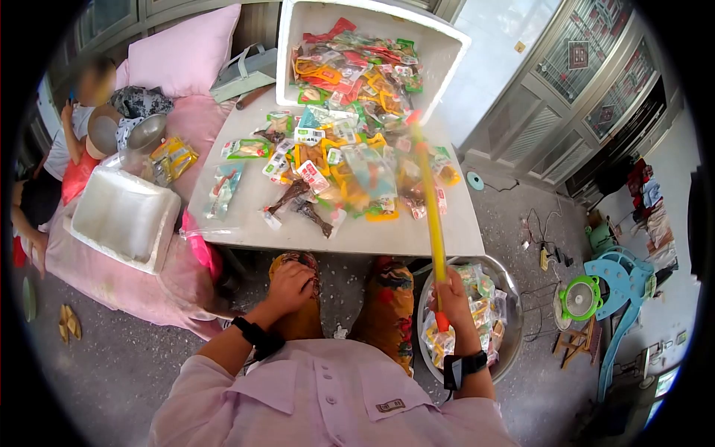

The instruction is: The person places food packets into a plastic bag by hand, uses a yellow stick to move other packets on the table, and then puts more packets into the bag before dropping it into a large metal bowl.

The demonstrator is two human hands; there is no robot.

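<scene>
My right hand (453,304) is wrapped round the lower part of a long yellow stick (432,212) with orange-red ends. The stick slants up over the right side of the white table (249,227), and its far end is blurred. My left hand (292,285) rests on my left knee, fingers laid over the patterned cloth, holding nothing. On the table lies a heap of small sealed snack packets (328,160), some with dark meat inside. A tipped white foam box (447,56) at the back holds more packets. Below my right hand, a metal basin (512,298) contains several packets too.
At the left, a foam tray (123,216) lies on a pink-covered seat (167,298), near a metal bowl (147,132) and a yellow bag (173,159). Another person (63,141) sits beyond. Right of the basin are a green fan (581,298), a blue plastic chair (622,276) and floor cables.
</scene>
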